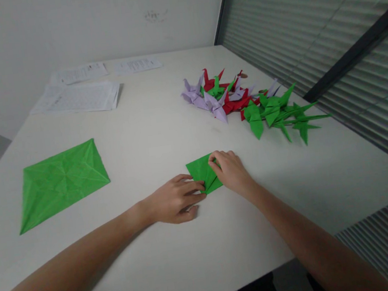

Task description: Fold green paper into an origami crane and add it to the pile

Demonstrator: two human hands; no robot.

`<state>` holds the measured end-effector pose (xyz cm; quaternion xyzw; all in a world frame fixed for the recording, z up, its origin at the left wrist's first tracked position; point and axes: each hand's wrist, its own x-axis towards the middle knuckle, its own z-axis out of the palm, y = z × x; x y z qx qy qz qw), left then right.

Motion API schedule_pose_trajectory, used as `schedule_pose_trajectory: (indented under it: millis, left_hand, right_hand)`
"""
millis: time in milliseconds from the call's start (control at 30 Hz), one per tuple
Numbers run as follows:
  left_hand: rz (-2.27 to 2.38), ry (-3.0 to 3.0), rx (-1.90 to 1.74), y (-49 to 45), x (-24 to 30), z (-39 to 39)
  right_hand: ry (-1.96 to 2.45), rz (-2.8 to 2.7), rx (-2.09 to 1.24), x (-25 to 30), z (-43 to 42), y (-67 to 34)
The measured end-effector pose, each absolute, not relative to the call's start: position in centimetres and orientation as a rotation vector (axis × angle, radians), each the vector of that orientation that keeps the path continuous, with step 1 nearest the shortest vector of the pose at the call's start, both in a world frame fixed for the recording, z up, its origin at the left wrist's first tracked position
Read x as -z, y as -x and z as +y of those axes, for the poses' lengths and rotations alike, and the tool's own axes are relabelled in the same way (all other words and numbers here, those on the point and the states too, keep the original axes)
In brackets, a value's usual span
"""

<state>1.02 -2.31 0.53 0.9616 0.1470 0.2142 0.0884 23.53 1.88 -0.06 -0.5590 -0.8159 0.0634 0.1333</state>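
A small folded green paper (201, 172) lies on the white table (163, 130) in front of me. My left hand (176, 200) rests on the table at its near left corner, fingers pressed together with the tips on the paper's edge. My right hand (231, 171) lies over its right side, fingers curled and pinching the paper's upper edge. Both hands hold the folded paper flat against the table.
A large creased green paper sheet (61, 182) lies unfolded at the left. A pile of folded paper cranes (245, 103) in lilac, red and green sits at the back right. Printed white sheets (78, 97) lie at the far left. Window blinds (325, 28) run along the right.
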Motion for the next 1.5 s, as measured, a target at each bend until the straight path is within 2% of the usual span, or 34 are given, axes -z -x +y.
schedule_pose_trajectory:
  millis: [267, 667, 967, 1100, 1200, 1300, 1500]
  left_hand:
    - [0.424, -2.896, -0.619, -1.2, -0.7, -2.4]
    - [0.442, -2.824, -0.652, -1.3, -0.7, -2.6]
    - [0.562, -2.614, -0.691, -1.1, -0.8, -2.2]
    - [0.525, -2.740, -0.665, -1.3, -0.8, -2.5]
    - [0.510, -2.846, -0.613, -1.3, -1.0, -2.6]
    - [0.568, -2.838, -0.612, -1.0, -1.1, -2.4]
    - [0.582, -2.672, -0.650, -0.8, -0.7, -1.6]
  right_hand:
    - [1.651, -2.360, -0.193, 0.1, 2.0, -23.3]
    - [1.614, -2.485, 0.144, 0.4, 1.6, -23.1]
    - [1.610, -2.545, 0.114, -0.1, 1.5, -22.9]
    - [1.600, -2.477, -0.085, -0.3, 1.9, -23.2]
    - [1.462, -2.406, -0.523, -1.4, 2.6, -24.4]
    - [1.077, -2.594, -0.877, -2.8, 3.0, -26.1]
    - [0.966, -2.723, -0.657, -2.7, 2.3, -27.4]
